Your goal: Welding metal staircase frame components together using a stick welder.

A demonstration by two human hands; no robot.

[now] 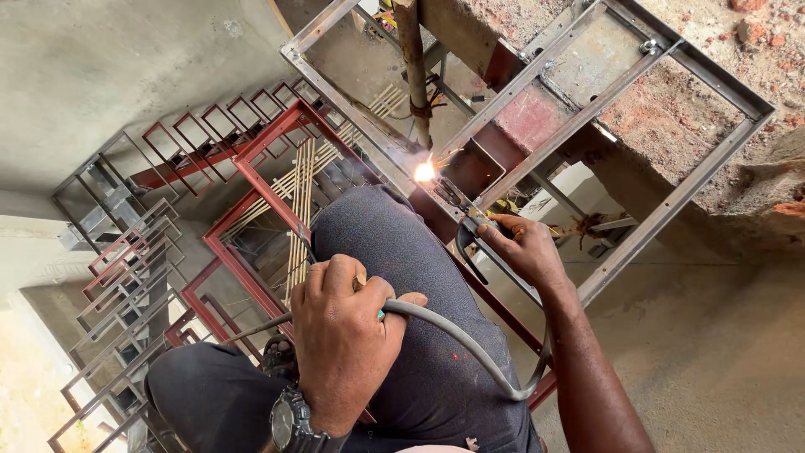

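Grey steel made up the rectangular frame (537, 88) that lay across a rough concrete ledge (721, 50) at the top of the view; a bright welding spark (425, 172) burned at the frame's near-left rail, just beside a leaning wooden pole (413, 67); the right hand (520, 247) was curled tight around the dark electrode holder (470, 222), whose tip reached up to the spark; the hand sat just below the frame's lower rail, touching the holder only; a grey cable (470, 344) ran from the holder in a loop down past the right forearm and back to the left hand (344, 335); that hand was closed in a fist around the cable, resting on the person's dark-trousered knee (402, 252), with a black wristwatch (289, 419) at the wrist; whether the left hand gripped anything besides the cable I could not tell; red-painted metal frames (243, 168) lay stacked on the floor to the left of the knee, with thin pale rods (302, 193) laid over them; more grey grilles (117, 277) lay further left.
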